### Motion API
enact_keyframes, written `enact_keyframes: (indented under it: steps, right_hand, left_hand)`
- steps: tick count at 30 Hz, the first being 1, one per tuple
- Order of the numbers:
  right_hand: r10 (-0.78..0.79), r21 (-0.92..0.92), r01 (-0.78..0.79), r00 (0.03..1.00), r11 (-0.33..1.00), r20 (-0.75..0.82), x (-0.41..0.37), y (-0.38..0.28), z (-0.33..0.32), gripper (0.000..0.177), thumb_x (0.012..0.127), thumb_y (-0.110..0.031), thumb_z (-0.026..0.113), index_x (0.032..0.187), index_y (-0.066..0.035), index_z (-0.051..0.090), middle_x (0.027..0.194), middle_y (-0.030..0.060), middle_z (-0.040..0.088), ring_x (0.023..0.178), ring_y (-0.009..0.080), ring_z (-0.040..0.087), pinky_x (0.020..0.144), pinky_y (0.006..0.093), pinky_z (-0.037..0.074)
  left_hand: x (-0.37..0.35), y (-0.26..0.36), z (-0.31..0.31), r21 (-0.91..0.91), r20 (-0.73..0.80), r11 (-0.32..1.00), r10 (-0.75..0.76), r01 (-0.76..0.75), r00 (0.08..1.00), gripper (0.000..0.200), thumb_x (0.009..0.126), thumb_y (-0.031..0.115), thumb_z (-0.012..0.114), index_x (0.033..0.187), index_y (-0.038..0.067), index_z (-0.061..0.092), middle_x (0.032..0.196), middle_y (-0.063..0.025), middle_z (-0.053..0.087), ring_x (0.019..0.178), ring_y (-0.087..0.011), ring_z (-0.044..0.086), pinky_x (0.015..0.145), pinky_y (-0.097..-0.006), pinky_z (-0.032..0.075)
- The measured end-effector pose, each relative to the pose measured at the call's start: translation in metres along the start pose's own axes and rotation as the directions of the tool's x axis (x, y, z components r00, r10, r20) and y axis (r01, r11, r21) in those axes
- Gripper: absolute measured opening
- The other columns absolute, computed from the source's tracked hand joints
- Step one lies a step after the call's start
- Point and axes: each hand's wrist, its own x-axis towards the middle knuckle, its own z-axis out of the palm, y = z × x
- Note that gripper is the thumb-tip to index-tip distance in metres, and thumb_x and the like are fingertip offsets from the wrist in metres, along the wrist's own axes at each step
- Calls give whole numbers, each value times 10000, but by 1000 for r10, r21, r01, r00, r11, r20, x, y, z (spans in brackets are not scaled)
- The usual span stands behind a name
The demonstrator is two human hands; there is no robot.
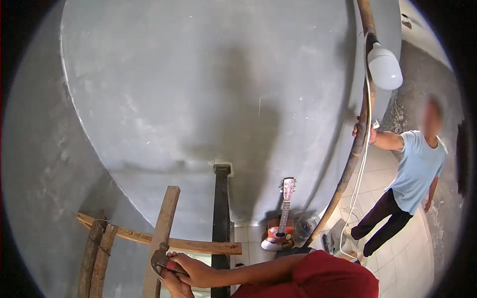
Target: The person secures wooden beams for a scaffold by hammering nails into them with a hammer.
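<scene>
My right hand (pixel 198 272), at the end of a red-sleeved arm, is closed around the short handle of a hammer (pixel 160 260). The hammer's dark head lies against an upright wooden plank (pixel 166 213). Just below, my left hand (pixel 178 287) is partly cut off by the bottom edge, its fingers bent in close under the hammer head. Whatever those fingers hold is hidden. Behind the plank runs a long horizontal wooden board (pixel 198 246), which crosses a black metal beam (pixel 221 208) fixed to the wall.
Two rough timber posts (pixel 94 258) stand at left. A guitar (pixel 280 233) leans against the grey wall (pixel 164 74). On the right, a person in a light blue shirt (pixel 417 159) grips a tall curved pole (pixel 355 149) carrying a large bulb (pixel 385 68) and white cable.
</scene>
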Motion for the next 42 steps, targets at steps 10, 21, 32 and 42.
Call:
enact_keyframes:
  steps: [10,21,32,42]
  right_hand:
    - [-390,-570,-275,502,775,-772,-86,-37,-284,439,927,-180,611,1312,1,500,1136,187,563,1044,260,501,905,369,391]
    - [-650,-412,-908,358,-75,-671,-312,-102,-761,857,872,-539,669,1371,120,444,1347,339,519,1238,466,521,1046,456,417]
    - [-295,-439,-610,327,660,-898,-243,-105,-761,763,799,-545,744,1291,18,591,1167,170,658,1139,293,596,1003,375,427]
    - [-570,-323,-899,105,295,-815,-202,-106,-719,855,693,-683,735,1152,35,659,1140,203,688,1058,356,657,980,418,455]
  left_hand:
    - [10,9,-18,223,-186,975,29,13,982,287,1018,354,461,1080,97,573,798,-15,577,627,-104,526,508,-233,444]
    - [13,34,-27,260,-47,965,45,-31,998,307,1022,333,460,1177,94,577,861,-34,588,642,-92,495,532,-232,418]
    - [-10,69,-41,329,0,938,120,-113,993,323,991,311,559,1162,37,548,901,-51,580,705,-95,501,520,-197,419]
    - [8,89,-60,288,-57,958,29,-11,998,160,989,23,388,1113,-32,472,952,-97,511,733,-132,481,562,-239,482]
